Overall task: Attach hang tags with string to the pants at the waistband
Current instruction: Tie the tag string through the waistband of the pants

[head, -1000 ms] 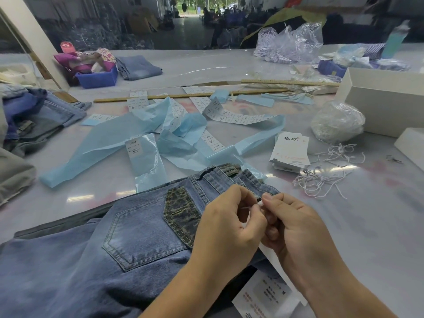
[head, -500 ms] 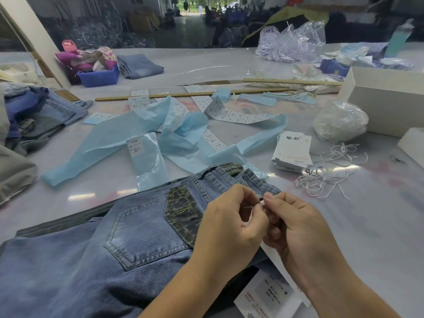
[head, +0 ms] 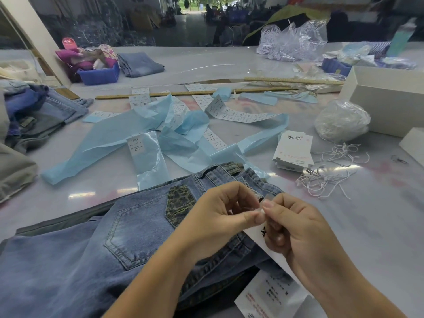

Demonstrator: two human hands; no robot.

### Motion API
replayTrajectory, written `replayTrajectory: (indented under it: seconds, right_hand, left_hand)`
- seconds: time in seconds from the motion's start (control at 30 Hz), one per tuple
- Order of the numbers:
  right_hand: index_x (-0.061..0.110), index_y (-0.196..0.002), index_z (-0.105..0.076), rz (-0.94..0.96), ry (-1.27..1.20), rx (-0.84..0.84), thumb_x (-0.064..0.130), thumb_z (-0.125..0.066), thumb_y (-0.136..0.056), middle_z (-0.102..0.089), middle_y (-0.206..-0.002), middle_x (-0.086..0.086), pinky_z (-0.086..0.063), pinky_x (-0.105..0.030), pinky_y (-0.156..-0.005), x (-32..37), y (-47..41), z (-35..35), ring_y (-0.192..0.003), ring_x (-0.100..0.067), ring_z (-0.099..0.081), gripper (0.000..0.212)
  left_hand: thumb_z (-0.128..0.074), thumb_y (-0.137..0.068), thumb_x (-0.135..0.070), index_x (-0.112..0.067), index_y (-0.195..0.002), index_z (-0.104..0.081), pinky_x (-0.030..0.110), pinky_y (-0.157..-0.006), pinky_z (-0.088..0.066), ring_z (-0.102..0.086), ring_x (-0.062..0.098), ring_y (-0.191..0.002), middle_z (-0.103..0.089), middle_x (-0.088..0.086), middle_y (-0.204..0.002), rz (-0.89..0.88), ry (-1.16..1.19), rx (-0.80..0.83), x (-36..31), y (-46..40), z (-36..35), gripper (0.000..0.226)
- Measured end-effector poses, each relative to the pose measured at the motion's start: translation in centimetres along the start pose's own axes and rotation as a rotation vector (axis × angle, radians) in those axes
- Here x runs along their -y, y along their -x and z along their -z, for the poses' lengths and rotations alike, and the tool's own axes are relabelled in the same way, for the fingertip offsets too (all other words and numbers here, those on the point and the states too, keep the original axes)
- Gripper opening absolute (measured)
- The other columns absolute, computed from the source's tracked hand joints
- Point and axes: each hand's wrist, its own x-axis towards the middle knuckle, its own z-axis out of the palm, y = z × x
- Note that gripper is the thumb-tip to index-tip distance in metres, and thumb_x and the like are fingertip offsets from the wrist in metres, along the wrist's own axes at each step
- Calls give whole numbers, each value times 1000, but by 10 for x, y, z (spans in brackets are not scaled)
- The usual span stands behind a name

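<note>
Blue denim pants point(head: 114, 237) lie back side up in front of me, waistband point(head: 231, 171) pointing away. My left hand point(head: 220, 214) and right hand point(head: 296, 230) meet fingertip to fingertip just above the waistband's right end. Both pinch a small white piece, the string end, between thumb and forefinger. A white hang tag point(head: 257, 235) with black print hangs under my right hand's fingers. A second printed tag point(head: 270, 294) lies below on the pants' edge.
A stack of hang tags point(head: 294, 149) and loose white strings point(head: 325, 173) lie to the right. Light blue paper strips point(head: 110, 136), label sheets point(head: 238, 115) and wooden rulers point(head: 183, 94) cover the middle. Folded jeans point(head: 34, 111) sit left, white boxes point(head: 385, 99) right.
My hands have parted slightly, fingertips now meeting in a pinch, and the hang tag's printed top shows under my right hand. The pants have not moved.
</note>
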Motion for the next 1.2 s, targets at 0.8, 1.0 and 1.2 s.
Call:
replayTrajectory:
  seconds: [0.8, 1.0, 1.2]
  right_hand:
    - [13, -57, -49, -3, -38, 30, 17, -64, -68, -35, -53, -5, -27, -20, -38, 16, -3, 9, -41, -13, -28, 19]
    - [19, -56, -60, 88, 379, -77, 22, -66, -87, -45, -47, -3, -37, -24, -45, 19, -11, 36, -41, -15, -39, 32]
    - [20, -67, -63, 183, 578, -188, 25, -67, -90, -49, -44, 4, -39, -31, -51, 11, -13, 42, -41, -11, -42, 24]
  left_hand:
    - [-73, -87, -16, -17, -87, -72, 7, -60, -39, -55, -5, -61, -66, -23, -74, -291, -220, -167, -4, -3, -19, 2]
    - [-71, -80, -55, -34, -113, -60, 9, -83, -34, -42, -1, -107, -50, -19, -113, -5, -691, -206, -3, -11, -6, 41]
    - [-66, -88, -44, -35, -78, -52, 19, -75, -41, -50, 3, -86, -51, -15, -95, 155, -618, -79, 6, -9, -7, 20]
